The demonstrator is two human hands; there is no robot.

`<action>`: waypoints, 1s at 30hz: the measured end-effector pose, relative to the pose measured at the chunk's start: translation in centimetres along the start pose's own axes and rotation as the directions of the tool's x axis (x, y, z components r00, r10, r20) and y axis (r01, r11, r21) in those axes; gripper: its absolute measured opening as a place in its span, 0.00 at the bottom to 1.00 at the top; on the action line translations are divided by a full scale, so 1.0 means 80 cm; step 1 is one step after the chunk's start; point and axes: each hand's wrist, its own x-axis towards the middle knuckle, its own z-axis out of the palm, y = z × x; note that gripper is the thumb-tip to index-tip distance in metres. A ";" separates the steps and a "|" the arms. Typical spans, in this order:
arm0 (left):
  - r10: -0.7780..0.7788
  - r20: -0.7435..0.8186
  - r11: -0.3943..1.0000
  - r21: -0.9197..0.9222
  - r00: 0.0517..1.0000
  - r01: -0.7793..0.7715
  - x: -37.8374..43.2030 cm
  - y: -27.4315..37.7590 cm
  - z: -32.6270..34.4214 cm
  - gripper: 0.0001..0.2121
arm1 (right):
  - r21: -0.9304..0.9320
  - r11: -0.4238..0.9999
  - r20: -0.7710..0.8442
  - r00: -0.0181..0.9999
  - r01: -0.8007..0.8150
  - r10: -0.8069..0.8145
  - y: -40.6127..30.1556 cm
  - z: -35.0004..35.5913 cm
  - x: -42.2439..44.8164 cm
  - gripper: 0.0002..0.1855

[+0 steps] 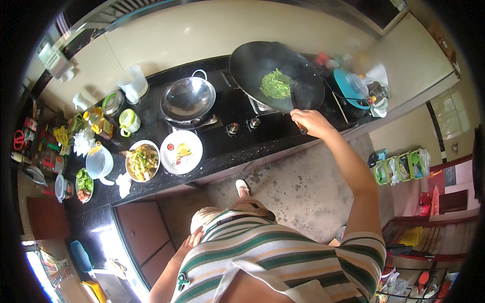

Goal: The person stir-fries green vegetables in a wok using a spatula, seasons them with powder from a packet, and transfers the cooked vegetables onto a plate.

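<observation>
My right hand (311, 123) grips the wooden handle of a spatula (294, 99), whose head rests in a large black wok (250, 62). Chopped green vegetables (276, 84) lie in the middle of this wok, with faint steam above them. My left hand (192, 239) rests against my waist with its fingers apart and holds nothing. A smaller steel wok (188, 97) sits on the left burner. In front of it is a white plate (181, 152) with a yellow cartoon print. Beside that plate stands a bowl of cooked food (143, 161).
An oil bottle (99, 123), a lidded green jar (129, 122), a clear jug (99, 163) and a plate of cut green peppers (84, 182) crowd the left counter. A black pot with a blue basin (346, 89) stands right of the large wok. Stove knobs (233, 129) face me.
</observation>
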 end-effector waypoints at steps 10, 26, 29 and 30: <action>-0.032 -0.088 0.996 -0.086 0.996 0.025 -0.073 -0.031 0.030 0.32 | -0.038 0.997 0.056 0.997 -0.060 0.062 -0.071 -0.019 0.010 0.10; -0.281 -0.010 0.930 -0.250 0.960 0.270 -0.127 -0.051 -0.096 0.31 | 0.033 0.721 -0.601 0.563 -0.692 0.568 -0.116 0.130 -0.089 0.13; -0.399 -0.210 0.875 -0.377 0.893 0.302 -0.098 -0.073 -0.154 0.21 | 0.834 0.159 0.023 0.322 -0.528 0.947 -0.148 0.232 -0.026 0.16; -0.366 -0.187 0.889 -0.359 0.912 0.283 -0.091 -0.075 -0.165 0.21 | 0.775 0.086 0.118 0.277 -0.626 0.954 -0.172 0.230 0.020 0.19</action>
